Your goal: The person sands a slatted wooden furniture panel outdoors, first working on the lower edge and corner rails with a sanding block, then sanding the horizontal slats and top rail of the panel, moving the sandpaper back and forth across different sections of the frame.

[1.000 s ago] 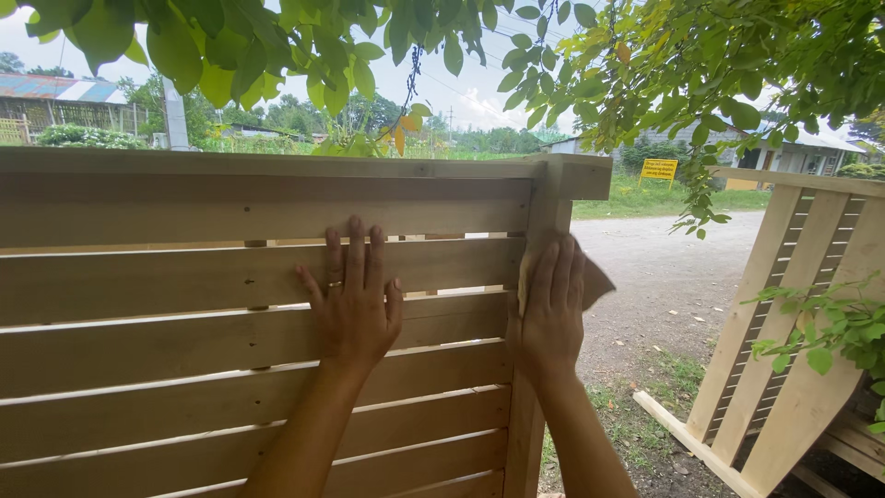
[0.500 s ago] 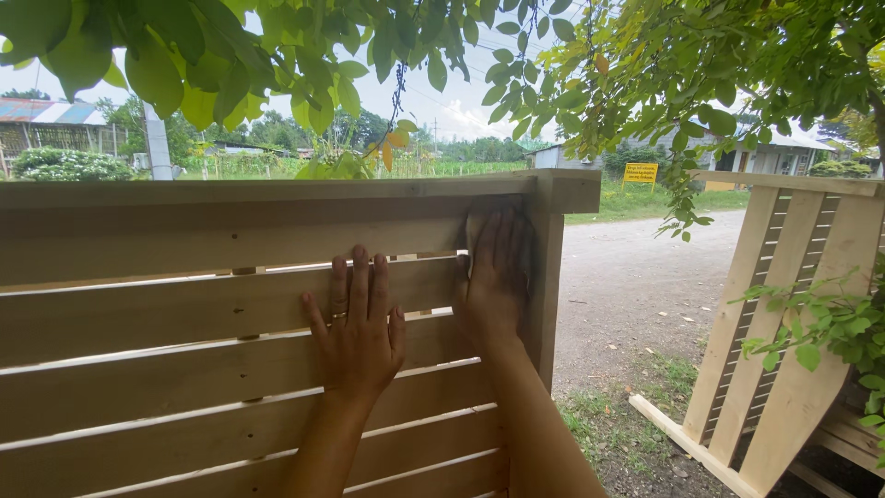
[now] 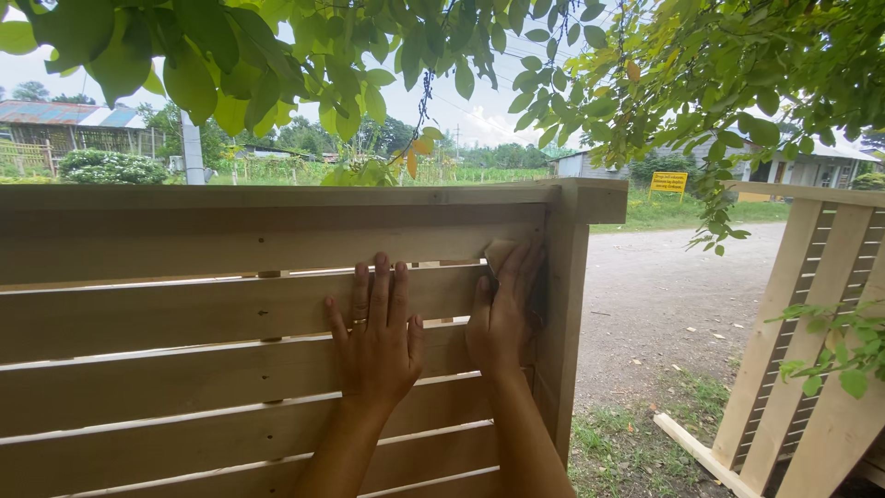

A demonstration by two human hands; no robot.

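- Presently, left hand point(image 3: 376, 341) lies flat, fingers spread, on slatted wooden panel point(image 3: 184, 323).
- Right hand point(image 3: 502, 314) presses a sandpaper piece point(image 3: 499, 253) against the slat beside the corner post point(image 3: 567, 304).

Pale tan wooden fence point(image 3: 184, 314) with darker shadow lines between slats. Beige scrap of sandpaper point(image 3: 499, 254) under the right hand point(image 3: 502, 318). Thin silver ring on the left hand point(image 3: 376, 341). Bright green leaves point(image 3: 277, 55) overhead, one orange-yellow. Grey gravel road point(image 3: 664, 304). Yellow sign point(image 3: 670, 182) with dark lettering. White overcast sky point(image 3: 479, 101).
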